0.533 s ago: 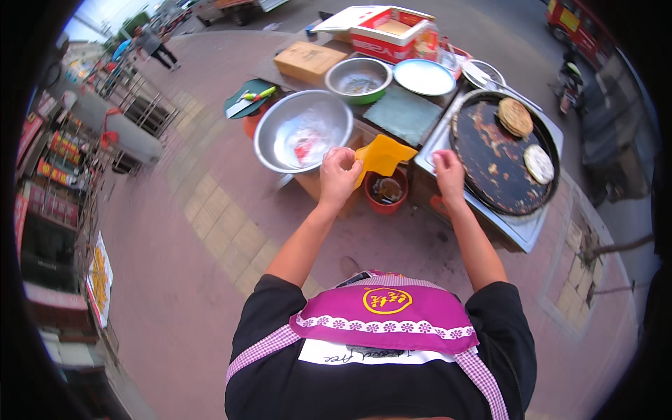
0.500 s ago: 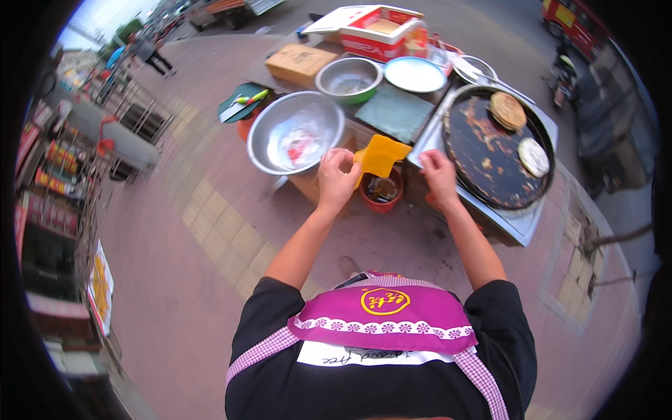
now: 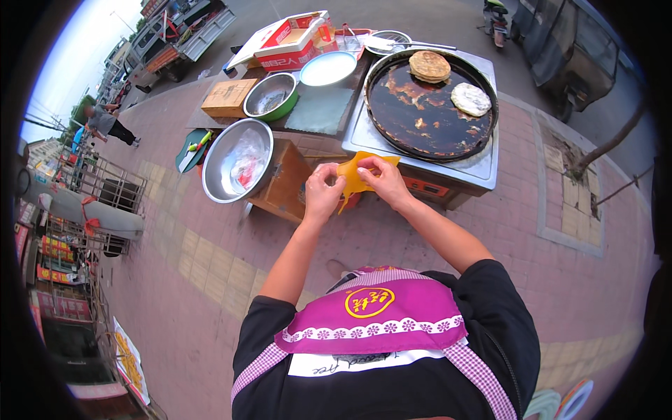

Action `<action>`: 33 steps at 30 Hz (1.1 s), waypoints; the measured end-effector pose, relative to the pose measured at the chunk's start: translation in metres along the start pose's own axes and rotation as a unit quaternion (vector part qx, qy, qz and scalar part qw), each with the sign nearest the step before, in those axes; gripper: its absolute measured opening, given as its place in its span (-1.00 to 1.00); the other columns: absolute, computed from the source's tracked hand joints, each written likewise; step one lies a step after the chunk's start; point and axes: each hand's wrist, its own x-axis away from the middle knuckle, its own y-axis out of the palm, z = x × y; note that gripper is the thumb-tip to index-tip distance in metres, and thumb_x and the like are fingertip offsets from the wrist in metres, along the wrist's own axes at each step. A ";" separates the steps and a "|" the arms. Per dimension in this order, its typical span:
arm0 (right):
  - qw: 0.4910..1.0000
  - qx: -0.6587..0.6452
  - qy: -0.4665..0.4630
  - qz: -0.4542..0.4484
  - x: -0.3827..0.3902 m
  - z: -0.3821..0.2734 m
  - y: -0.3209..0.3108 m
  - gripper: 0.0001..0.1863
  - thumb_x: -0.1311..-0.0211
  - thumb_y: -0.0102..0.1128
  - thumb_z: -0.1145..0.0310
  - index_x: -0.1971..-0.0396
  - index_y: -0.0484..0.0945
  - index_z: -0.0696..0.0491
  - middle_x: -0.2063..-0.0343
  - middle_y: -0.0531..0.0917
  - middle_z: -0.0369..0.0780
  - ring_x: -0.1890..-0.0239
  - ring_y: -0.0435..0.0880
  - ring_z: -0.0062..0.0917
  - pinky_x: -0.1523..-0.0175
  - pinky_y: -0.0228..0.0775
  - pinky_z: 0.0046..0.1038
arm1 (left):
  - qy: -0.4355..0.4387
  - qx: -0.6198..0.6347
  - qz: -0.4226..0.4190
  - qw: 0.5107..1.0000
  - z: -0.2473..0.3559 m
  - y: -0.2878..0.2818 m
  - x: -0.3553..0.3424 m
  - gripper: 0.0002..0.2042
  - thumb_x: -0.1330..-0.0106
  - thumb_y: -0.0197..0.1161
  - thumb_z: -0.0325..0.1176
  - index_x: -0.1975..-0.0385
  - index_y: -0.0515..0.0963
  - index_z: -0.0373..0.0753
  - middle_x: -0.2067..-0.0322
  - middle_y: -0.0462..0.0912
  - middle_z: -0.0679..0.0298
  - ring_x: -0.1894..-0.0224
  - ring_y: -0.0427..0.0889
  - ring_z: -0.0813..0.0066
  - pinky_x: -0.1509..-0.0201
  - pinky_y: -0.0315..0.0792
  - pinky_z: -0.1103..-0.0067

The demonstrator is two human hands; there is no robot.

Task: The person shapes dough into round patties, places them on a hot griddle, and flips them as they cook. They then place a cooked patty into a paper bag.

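Note:
A thin yellow plastic bag (image 3: 355,180) hangs between my two hands, in front of the griddle stand. My left hand (image 3: 324,194) pinches its left side. On the upper right part of the bag, the fingers of my right hand (image 3: 382,180) are closed. Beyond my right hand lies a round black griddle (image 3: 437,133) in a metal-topped stand. Stacked browned flatbreads (image 3: 429,66) rest at its far side, and a paler flatbread (image 3: 470,100) lies nearer its right rim.
Left of my hands stand a large steel bowl (image 3: 218,164) holding clear plastic and a smaller bowl (image 3: 255,102). Behind them are a cardboard box (image 3: 227,98), a white plate (image 3: 329,68) and a red-white carton (image 3: 285,54). A spatula (image 3: 413,44) lies behind the griddle.
My right hand has come in to the yellow bag and now grips it beside my left hand. The view has turned, so the stall and griddle appear further left.

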 end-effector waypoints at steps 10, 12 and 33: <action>0.997 -0.079 -0.002 0.001 0.002 0.015 -0.013 -0.72 -0.17 0.26 0.30 0.20 0.60 0.16 0.35 0.71 -0.16 0.33 0.69 -0.54 0.20 0.51 -0.49 | -0.038 0.050 -0.081 0.995 0.018 0.021 0.004 -0.82 -0.16 0.24 -0.52 0.24 0.59 -0.39 0.37 0.59 0.42 0.36 0.48 0.76 0.23 0.40 0.73; 0.997 -0.075 -0.021 -0.004 0.001 0.017 -0.011 -0.73 -0.18 0.26 0.30 0.21 0.60 0.16 0.36 0.70 -0.16 0.34 0.69 -0.55 0.21 0.51 -0.49 | -0.059 0.059 -0.078 0.993 0.024 0.019 0.005 -0.81 -0.16 0.23 -0.53 0.22 0.59 -0.40 0.37 0.59 0.41 0.34 0.51 0.74 0.23 0.42 0.73; 0.996 -0.032 -0.038 -0.068 -0.045 0.009 0.081 -0.88 -0.24 0.18 0.44 0.30 0.59 0.17 0.46 0.64 -0.32 0.44 0.56 -0.70 0.30 0.43 -0.62 | -0.203 0.166 -0.054 0.964 -0.039 -0.067 -0.004 -0.92 -0.12 0.29 -0.43 0.41 0.59 -0.25 0.48 0.58 0.43 0.40 0.51 0.68 0.31 0.45 0.62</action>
